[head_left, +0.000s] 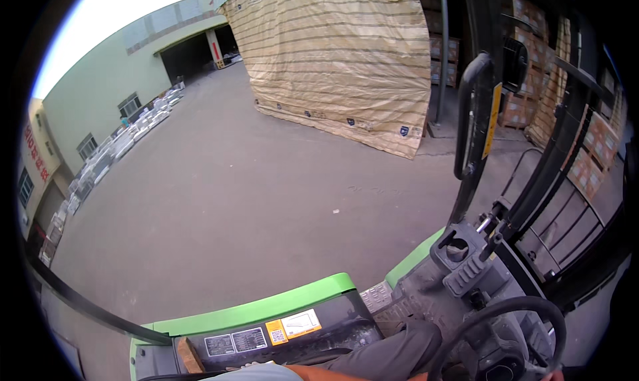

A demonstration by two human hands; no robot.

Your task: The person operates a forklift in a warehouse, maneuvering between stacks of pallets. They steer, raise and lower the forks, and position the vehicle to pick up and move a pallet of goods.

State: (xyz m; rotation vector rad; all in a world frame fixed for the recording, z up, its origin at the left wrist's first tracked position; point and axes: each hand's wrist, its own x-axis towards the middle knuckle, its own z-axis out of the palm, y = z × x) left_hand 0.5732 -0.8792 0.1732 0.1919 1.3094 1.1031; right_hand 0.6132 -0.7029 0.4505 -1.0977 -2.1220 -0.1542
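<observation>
I sit in a vehicle with green bodywork, black posts and a black steering wheel [512,304] at the lower right. A light grey sleeve [259,373] shows at the bottom edge, and an orange-toned strip, seemingly my forearm [326,373], runs from it toward the wheel. By the wheel's lower right rim, a small patch of skin [554,376] peeks in; which hand it belongs to is unclear. Fingers of both hands are cut off by the frame. My leg in dark grey trousers [386,354] lies left of the wheel.
Grey paved ground [253,181] stretches ahead and left. A tan tarpaulin wall [333,61] hangs at the far middle. Stacked boxes on pallets [592,148] stand right, beyond the black mast [549,135]. Wrapped bundles [106,158] line the pale building [100,95]. A brown block [190,356] rests on the side panel.
</observation>
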